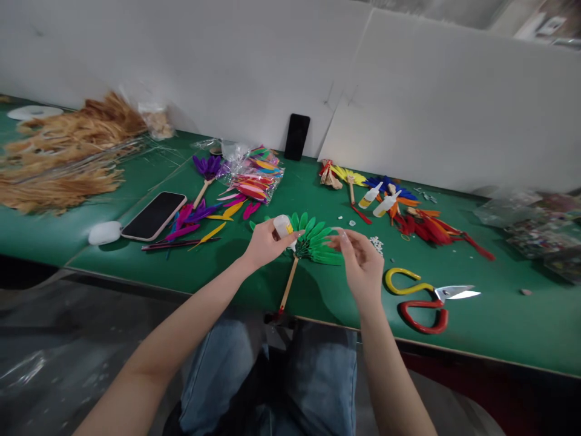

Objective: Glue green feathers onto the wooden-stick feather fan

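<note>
A green feather fan (311,239) lies on the table with its wooden handle (289,283) toward the front edge. My left hand (267,243) is closed around a small white glue bottle (282,226) with a yellow label, its nozzle pointing down at the base of the feathers. On the fan's right side, my right hand (361,257) has thumb and fingers curled near the feather tips. Whether anything small sits between those fingertips is too small to tell. Small white pieces (376,244) lie just beyond my right hand.
Scissors (438,293) with yellow and red handles lie right. Two glue bottles (371,195) and red feathers (426,224) are behind. A phone (154,216), loose feathers (186,225) and bagged feathers (258,175) lie left. Another phone (297,137) leans on the wall.
</note>
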Demonstrator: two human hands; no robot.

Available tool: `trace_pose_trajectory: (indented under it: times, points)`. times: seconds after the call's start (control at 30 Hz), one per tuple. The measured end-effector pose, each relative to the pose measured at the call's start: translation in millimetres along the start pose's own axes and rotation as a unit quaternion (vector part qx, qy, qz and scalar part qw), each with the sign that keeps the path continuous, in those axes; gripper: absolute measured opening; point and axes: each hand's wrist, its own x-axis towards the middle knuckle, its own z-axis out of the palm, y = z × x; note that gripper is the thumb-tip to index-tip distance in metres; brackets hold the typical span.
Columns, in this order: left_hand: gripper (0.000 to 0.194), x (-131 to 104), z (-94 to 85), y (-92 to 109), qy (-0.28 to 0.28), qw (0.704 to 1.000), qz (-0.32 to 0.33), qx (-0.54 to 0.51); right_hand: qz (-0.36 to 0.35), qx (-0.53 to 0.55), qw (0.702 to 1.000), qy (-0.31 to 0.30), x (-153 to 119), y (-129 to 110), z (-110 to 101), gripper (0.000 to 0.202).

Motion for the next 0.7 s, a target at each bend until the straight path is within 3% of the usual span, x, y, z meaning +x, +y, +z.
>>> trace_pose_trajectory:
  times: [0.2, 0.4, 0.7]
  points:
    - [0.034, -2, 3.1, -1, -0.04, 0.999, -0.016, -0.004, 0.029, -0.025, 0.998, 0.049, -36, 10, -9, 0.019]
    - [0.032, -4, 0.7, 3, -0.035, 0.999, 0.007, 0.012, 0.025, -0.083, 0.996, -0.03, -72, 12, -8, 0.014]
    - [0.031, -6, 0.1, 9, -0.035, 0.999, 0.013, -0.023, 0.035, -0.09, 0.995, -0.031, -80, 14, -13, 0.015]
